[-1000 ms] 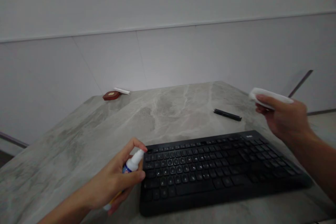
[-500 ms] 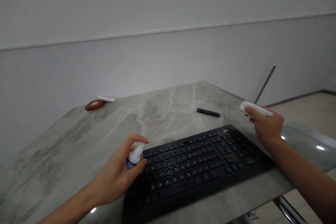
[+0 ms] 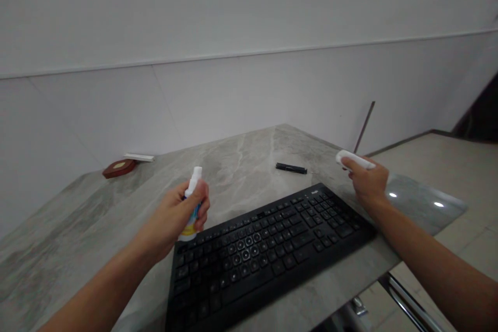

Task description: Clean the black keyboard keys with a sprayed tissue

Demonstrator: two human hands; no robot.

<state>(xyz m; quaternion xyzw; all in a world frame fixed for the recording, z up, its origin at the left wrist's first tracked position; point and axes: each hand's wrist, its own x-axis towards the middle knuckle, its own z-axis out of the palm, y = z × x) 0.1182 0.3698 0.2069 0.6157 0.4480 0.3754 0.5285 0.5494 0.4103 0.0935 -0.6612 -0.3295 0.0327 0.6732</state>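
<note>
A small spray bottle point(image 3: 193, 187) with a white nozzle and a blue and yellow label stands nearly upright in my left hand point(image 3: 175, 215), fingers wrapped round its body. It is over the far left corner of a black keyboard point(image 3: 268, 249), which lies slanted across the table. My right hand point(image 3: 369, 179) is closed on a white elongated object point(image 3: 355, 159), past the keyboard's far right corner; its kind is unclear. Beyond the keyboard lies a short black stick-like piece point(image 3: 291, 168).
The grey marbled table point(image 3: 97, 233) reaches back to a pale wall. At the far left lie a reddish-brown wooden object point(image 3: 119, 168) and a white strip point(image 3: 139, 157). A thin dark rod point(image 3: 364, 125) leans behind my right hand. Metal legs point(image 3: 408, 298) show below the table's front edge.
My left hand has raised and turned the spray bottle more upright, its fingers now round the body, index finger off the nozzle. The view has shifted right; my right hand keeps its grip.
</note>
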